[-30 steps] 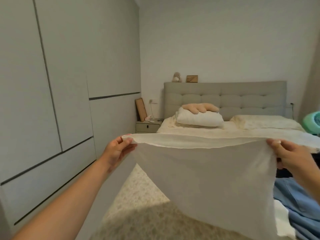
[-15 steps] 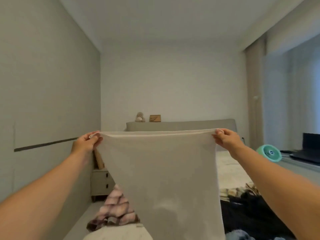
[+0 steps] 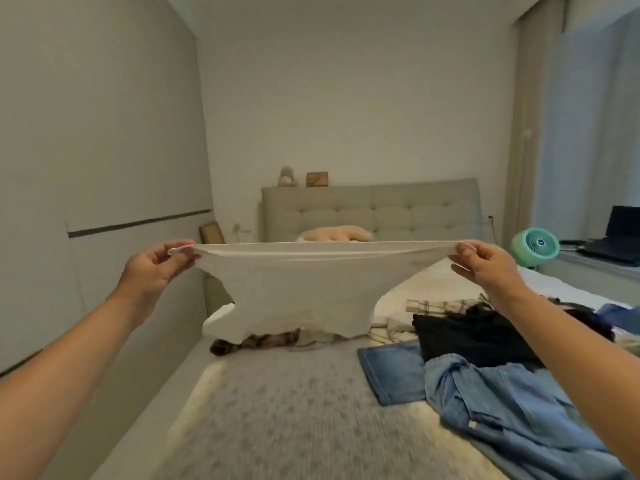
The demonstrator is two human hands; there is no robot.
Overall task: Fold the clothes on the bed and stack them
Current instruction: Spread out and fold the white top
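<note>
I hold a white garment (image 3: 304,289) stretched wide in the air over the bed (image 3: 277,417). My left hand (image 3: 156,268) pinches its left top corner and my right hand (image 3: 485,265) pinches the right one. The cloth billows away from me, its lower edge lifted above the bed. Below on the right lie a blue denim garment (image 3: 502,403), a black garment (image 3: 467,334), a checked piece (image 3: 436,306) and a dark patterned piece (image 3: 256,341).
A padded headboard (image 3: 370,209) and pillows stand at the far end. Tall cupboards (image 3: 86,168) line the left wall. A green fan (image 3: 535,245) and a laptop (image 3: 620,237) sit on the right by the curtained window.
My hands have spread farther apart and dropped a little, pulling the top edge taut. The cloth that hung straight down has swung up and away. The view has tilted down onto the bed.
</note>
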